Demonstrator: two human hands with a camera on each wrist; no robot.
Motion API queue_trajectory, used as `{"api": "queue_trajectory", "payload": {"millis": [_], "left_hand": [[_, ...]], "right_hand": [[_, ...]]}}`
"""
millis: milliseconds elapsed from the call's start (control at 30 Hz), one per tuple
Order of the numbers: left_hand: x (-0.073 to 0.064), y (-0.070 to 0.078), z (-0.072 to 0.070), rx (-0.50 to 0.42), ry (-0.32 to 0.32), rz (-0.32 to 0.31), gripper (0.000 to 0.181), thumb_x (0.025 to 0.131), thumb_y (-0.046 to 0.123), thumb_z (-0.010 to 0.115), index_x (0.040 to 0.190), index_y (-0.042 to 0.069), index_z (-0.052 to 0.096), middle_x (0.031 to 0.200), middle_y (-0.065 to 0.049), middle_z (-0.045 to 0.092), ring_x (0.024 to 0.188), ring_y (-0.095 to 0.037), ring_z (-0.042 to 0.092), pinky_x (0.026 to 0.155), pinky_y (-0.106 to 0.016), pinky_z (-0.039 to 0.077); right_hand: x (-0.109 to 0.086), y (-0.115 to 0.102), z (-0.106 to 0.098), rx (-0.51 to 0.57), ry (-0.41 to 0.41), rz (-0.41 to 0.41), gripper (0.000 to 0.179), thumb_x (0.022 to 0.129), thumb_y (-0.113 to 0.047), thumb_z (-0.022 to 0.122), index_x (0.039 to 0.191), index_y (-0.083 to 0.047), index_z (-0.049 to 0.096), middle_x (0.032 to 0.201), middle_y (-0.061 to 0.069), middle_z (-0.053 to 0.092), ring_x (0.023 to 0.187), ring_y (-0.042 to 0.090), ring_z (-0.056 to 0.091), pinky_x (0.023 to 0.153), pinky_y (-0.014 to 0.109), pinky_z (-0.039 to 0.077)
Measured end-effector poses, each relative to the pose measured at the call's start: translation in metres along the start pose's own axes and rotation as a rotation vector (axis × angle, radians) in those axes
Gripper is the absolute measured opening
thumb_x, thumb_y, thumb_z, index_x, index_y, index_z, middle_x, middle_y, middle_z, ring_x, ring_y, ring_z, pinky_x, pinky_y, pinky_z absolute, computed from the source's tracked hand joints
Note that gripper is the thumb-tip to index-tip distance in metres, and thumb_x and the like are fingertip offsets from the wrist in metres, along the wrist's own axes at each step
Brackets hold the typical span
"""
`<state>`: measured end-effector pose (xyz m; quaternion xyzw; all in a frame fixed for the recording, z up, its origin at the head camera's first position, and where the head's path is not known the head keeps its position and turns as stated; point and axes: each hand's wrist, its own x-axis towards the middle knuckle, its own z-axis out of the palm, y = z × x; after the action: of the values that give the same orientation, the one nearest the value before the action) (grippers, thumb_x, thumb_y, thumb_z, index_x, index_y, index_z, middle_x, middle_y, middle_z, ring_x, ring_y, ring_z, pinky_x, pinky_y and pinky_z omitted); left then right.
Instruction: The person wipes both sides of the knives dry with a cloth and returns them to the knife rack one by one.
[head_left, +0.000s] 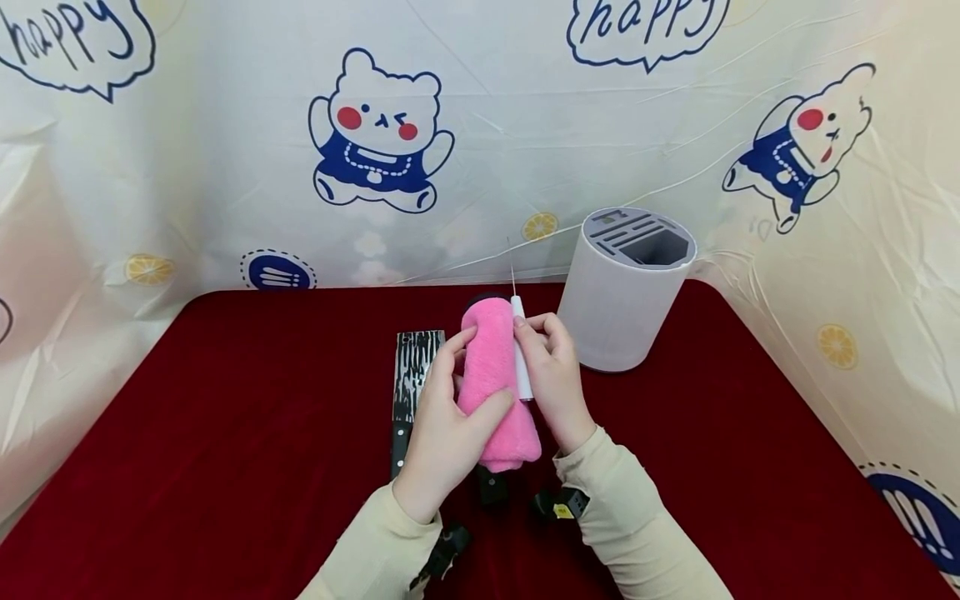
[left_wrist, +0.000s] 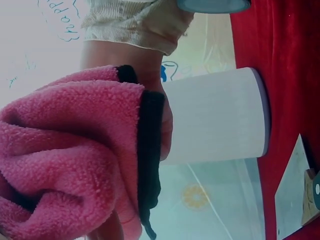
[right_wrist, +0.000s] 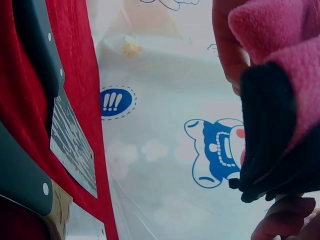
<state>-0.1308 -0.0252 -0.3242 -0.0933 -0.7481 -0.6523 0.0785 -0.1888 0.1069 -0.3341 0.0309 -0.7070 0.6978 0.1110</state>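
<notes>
In the head view my left hand (head_left: 450,429) grips a folded pink fleece cloth (head_left: 498,375), with the thumb across its front. My right hand (head_left: 553,367) pinches a white-handled knife (head_left: 521,350) upright against the cloth's right side. Its blade points up and shows only as a thin line. Both wrist views show the cloth's black edging (left_wrist: 149,150) (right_wrist: 267,115); there the knife is hidden or cannot be made out. A cleaver (head_left: 414,375) with a streaked black-and-silver blade lies left of my left hand. Another knife's black handle (head_left: 492,487) shows below the cloth.
A white knife block (head_left: 626,300) with a grey slotted top stands to the right, beyond my right hand. Dark red cloth (head_left: 247,433) covers the table. A printed sheet (head_left: 487,125) hangs behind and at the sides. In the right wrist view, a plain blade (right_wrist: 82,222) lies beside the cleaver.
</notes>
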Motion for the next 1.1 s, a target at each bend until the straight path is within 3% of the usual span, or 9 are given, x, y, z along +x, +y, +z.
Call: {"api": "queue_trajectory", "payload": {"millis": [367, 700, 1100], "left_hand": [[0.007, -0.004, -0.003, 0.010, 0.051, -0.003, 0.068, 0.084, 0.009, 0.069, 0.146, 0.014, 0.041, 0.128, -0.012, 0.054, 0.095, -0.022, 0.057, 0.071, -0.035, 0.054], [0.011, -0.007, -0.005, -0.020, 0.094, -0.022, 0.068, 0.086, 0.009, 0.067, 0.147, 0.018, 0.040, 0.135, -0.010, 0.051, 0.099, -0.024, 0.060, 0.069, -0.032, 0.057], [0.008, -0.008, -0.003, 0.019, 0.058, 0.009, 0.066, 0.085, 0.010, 0.067, 0.146, 0.012, 0.041, 0.131, -0.011, 0.054, 0.093, -0.021, 0.057, 0.069, -0.032, 0.055]], "right_hand": [[-0.004, 0.001, 0.001, -0.032, -0.041, -0.001, 0.022, 0.100, -0.021, 0.053, 0.101, 0.000, 0.058, 0.079, 0.010, 0.069, 0.062, 0.013, 0.060, 0.057, 0.026, 0.050], [-0.009, 0.001, 0.004, -0.094, -0.064, -0.027, 0.021, 0.098, -0.021, 0.056, 0.100, 0.000, 0.060, 0.076, 0.011, 0.069, 0.062, 0.013, 0.061, 0.056, 0.027, 0.050], [-0.007, 0.002, 0.000, -0.080, -0.050, -0.034, 0.020, 0.098, -0.020, 0.056, 0.098, 0.000, 0.059, 0.076, 0.008, 0.069, 0.061, 0.013, 0.060, 0.057, 0.027, 0.050]]}}
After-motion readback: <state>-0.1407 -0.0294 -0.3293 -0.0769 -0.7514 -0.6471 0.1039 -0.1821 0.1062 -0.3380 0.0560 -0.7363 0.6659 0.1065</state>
